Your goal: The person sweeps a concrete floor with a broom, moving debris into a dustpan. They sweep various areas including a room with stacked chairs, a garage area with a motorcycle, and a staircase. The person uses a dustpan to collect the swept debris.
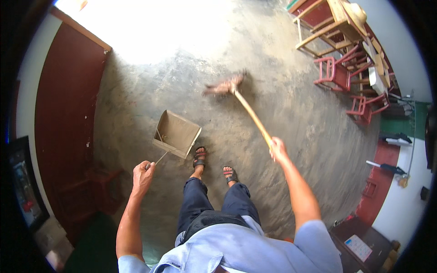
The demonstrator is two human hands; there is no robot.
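My right hand is closed around the pale wooden handle of a broom. Its brown head, blurred by motion, is over the concrete floor ahead of me. In my left hand, closed as well, is the thin handle of a dustpan. This is a box-like tan pan with a light rim, just in front of my left foot. A few thin bits show inside it. The dustpan and the broom head are well apart.
Grey concrete floor surrounds my sandalled feet. A dark red door panel stands at the left. At the far right are a wooden table frame, a straw hat and red chairs. A dark table is near right.
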